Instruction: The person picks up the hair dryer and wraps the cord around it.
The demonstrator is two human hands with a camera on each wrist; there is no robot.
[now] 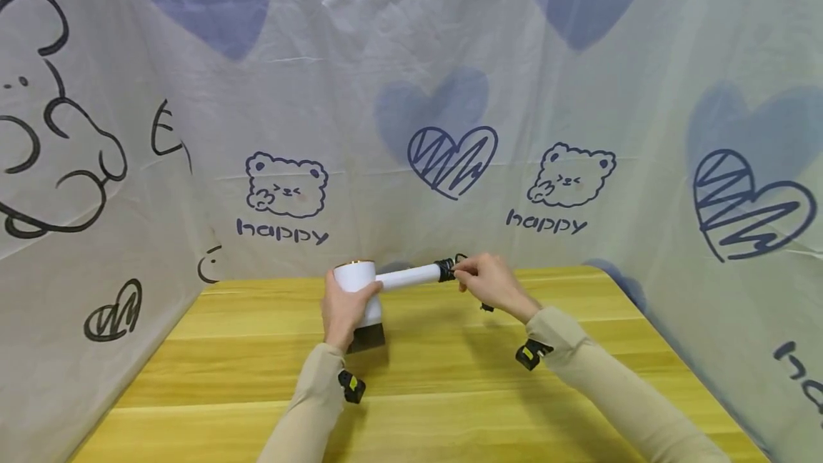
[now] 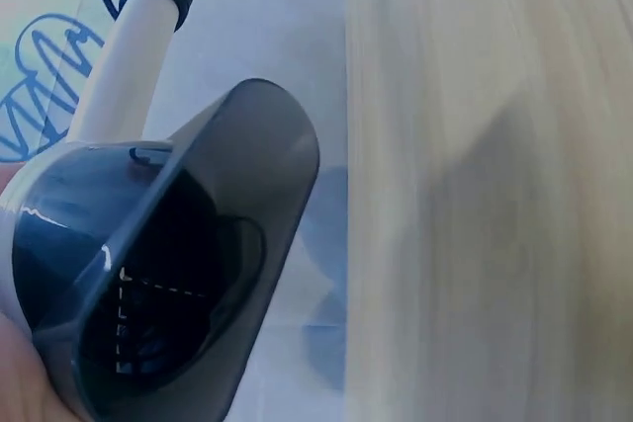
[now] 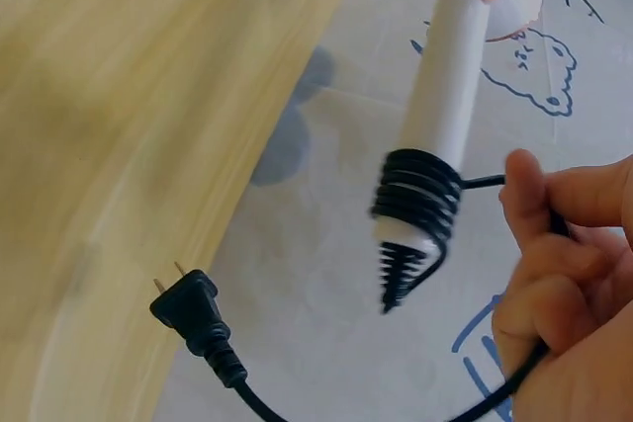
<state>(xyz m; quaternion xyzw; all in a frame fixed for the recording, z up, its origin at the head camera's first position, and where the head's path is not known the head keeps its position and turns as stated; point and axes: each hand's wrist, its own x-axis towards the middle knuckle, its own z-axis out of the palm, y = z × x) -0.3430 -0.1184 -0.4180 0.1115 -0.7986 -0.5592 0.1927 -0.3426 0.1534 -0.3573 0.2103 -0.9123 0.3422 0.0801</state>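
Observation:
A white hair dryer (image 1: 410, 277) is held above the table, its handle pointing right. My left hand (image 1: 343, 304) grips it round the body, with the thumb near the base of the handle. The dark translucent nozzle (image 2: 267, 135) faces the left wrist camera. Black cord (image 3: 417, 195) is wound in several turns round the handle's end. In the right wrist view, my right hand (image 3: 574, 284) pinches the cord between thumb and fingers just off the coil. The two-pin plug (image 3: 188, 308) dangles on the cord's free end.
A wood-grain table (image 1: 437, 406) lies under both hands. A pale curtain (image 1: 411, 41) printed with hearts and bears hangs close behind its far edge and on both sides. Black cameras (image 1: 531, 354) are strapped to both wrists.

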